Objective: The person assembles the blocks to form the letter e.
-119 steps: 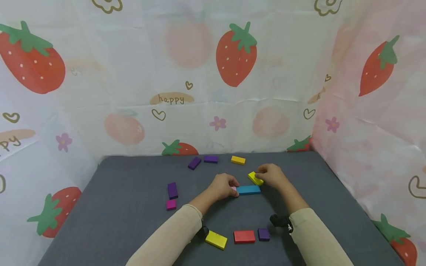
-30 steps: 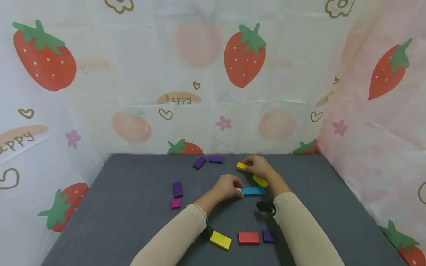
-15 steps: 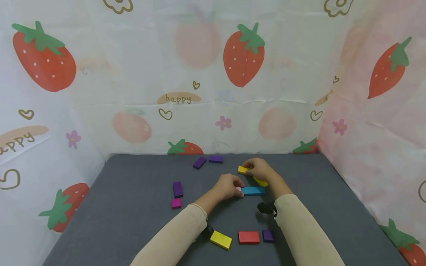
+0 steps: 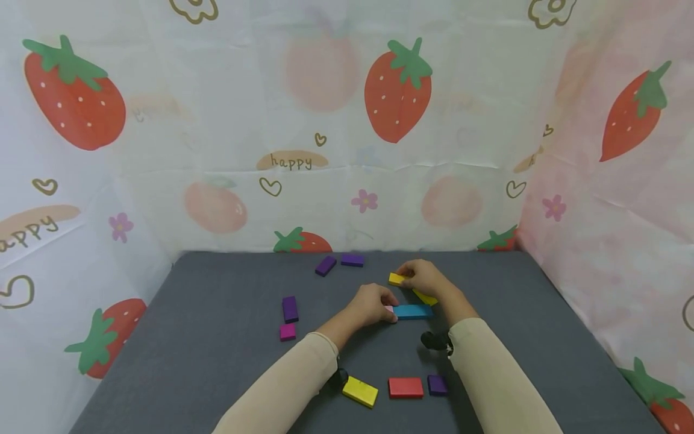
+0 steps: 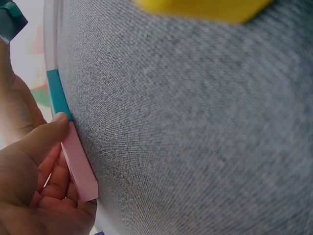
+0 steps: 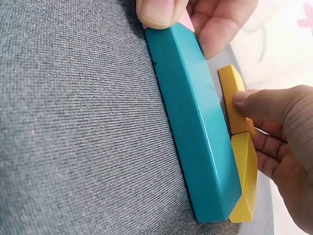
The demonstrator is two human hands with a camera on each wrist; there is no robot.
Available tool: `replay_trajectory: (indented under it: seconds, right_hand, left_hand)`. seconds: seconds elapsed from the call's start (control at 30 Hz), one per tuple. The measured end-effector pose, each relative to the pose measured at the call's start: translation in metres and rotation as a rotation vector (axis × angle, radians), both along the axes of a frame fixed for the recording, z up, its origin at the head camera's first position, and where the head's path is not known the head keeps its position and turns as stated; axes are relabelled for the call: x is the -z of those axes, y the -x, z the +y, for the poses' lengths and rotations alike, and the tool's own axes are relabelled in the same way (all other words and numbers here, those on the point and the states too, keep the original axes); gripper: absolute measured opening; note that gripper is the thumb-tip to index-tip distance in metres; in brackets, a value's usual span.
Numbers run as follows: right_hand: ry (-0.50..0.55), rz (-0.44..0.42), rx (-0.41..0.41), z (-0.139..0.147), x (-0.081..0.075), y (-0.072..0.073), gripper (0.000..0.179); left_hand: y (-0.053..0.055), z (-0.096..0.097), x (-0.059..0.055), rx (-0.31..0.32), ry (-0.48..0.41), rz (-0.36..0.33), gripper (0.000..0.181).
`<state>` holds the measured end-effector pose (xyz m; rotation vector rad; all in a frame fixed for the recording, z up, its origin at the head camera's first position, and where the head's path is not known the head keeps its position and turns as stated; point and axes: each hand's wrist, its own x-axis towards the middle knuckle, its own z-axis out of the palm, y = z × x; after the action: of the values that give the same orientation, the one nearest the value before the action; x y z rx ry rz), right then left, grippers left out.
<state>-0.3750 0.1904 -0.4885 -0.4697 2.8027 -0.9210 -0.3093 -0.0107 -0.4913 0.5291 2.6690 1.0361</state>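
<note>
My left hand (image 4: 370,304) grips a pink block (image 5: 80,166), its thumb at the seam where the pink meets a long blue block (image 4: 413,311). Pink and blue lie end to end on the grey cloth. Beyond them, my right hand (image 4: 426,279) pinches an orange-yellow block (image 6: 229,88) between thumb and fingers. One end of that block sits right at the end of a yellow block (image 6: 245,171), which slants behind the blue one. In the head view the left fingers hide most of the pink block, and the right hand covers part of the orange-yellow one.
Two purple blocks (image 4: 326,266) lie near the far edge of the grey table (image 4: 217,361). At left are a purple block (image 4: 290,308) and a magenta block (image 4: 287,332). Nearer me lie a yellow block (image 4: 360,392), a red block (image 4: 405,387) and a small purple block (image 4: 437,385).
My right hand has left the slanted yellow block, taken hold of the orange-yellow one and drawn it slightly nearer, up to the yellow block's end. My left hand keeps its grip.
</note>
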Motion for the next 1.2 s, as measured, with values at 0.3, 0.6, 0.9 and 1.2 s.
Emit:
replay_trajectory:
  seconds: [0.3,0.6,0.9,1.2]
  right_hand:
    - [-0.003,-0.014,-0.001,0.000,-0.001,-0.002,0.031]
    - [0.012,-0.025,0.003,-0.001,-0.005,-0.006,0.032]
    - [0.013,-0.033,-0.004,-0.001,-0.007,-0.007,0.033]
    - [0.009,0.019,-0.019,-0.001,-0.013,-0.010,0.038]
  left_hand:
    - [-0.001,0.000,0.000,0.007,0.005,0.005,0.028]
    - [-0.001,0.001,0.000,0.003,0.007,0.005,0.028]
    - [0.000,0.001,0.001,0.001,-0.006,0.004,0.028]
    - [-0.001,0.001,0.001,-0.006,-0.006,0.009,0.028]
